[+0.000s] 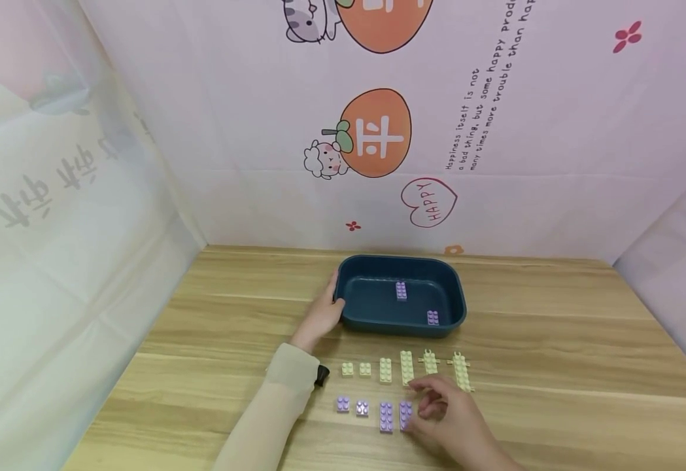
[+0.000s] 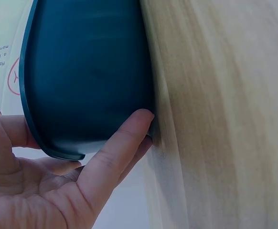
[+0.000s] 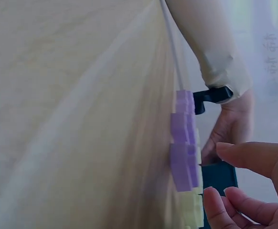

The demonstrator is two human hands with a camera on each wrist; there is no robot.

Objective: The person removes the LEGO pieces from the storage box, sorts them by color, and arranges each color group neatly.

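Observation:
A dark blue plastic basin (image 1: 372,304) stands on the table with two purple toy bricks inside. My left hand (image 1: 324,313) holds its left end, fingers and thumb spread around the wall and rim. Over the front of the table, my right hand (image 1: 451,415) is beside the rightmost purple brick (image 1: 405,412), its thumb and fingertips apart. The right wrist view shows nothing between that thumb and the fingers. Other purple bricks, among them an eight-stud brick (image 1: 386,417) and a small square one (image 1: 343,404), lie in a row to the left.
Behind the purple row lies a row of pale yellow bricks, including a long one (image 1: 407,367) and one with side clips (image 1: 461,371). A black strap end (image 1: 322,375) sticks out by the left sleeve. Printed cloth (image 1: 272,144) hangs behind the wooden table (image 1: 554,314).

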